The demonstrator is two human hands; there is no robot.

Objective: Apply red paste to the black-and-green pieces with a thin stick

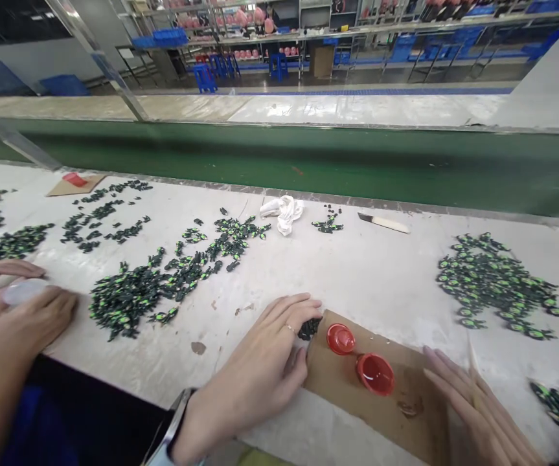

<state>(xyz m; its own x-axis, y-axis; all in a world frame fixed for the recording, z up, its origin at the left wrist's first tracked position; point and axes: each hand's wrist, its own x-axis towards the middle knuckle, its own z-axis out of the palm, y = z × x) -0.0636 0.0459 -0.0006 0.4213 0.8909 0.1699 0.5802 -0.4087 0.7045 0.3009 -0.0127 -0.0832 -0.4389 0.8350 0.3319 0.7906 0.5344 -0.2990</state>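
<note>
My left hand (264, 356) rests at the left edge of a brown cardboard sheet (332, 382). Its fingers are stretched out, curving around a small heap of black pieces (309, 328), and the thumb stands apart. Two small red cups of glossy red liquid sit on the cardboard: a left cup (341, 339) and a right cup (375, 374). Over the cardboard's right edge lies my right hand (483, 414), fingers straight, with a thin pale pointed stick (473, 366) held between them. The stick's lower part is hidden by the hand.
Black-and-green pieces lie in a large pile on the left (128, 298) and another on the right (497, 285). A white cloth (284, 212) and a brush-like tool (383, 223) lie farther back. Another person's hands (26, 317) hold a pale round object at far left.
</note>
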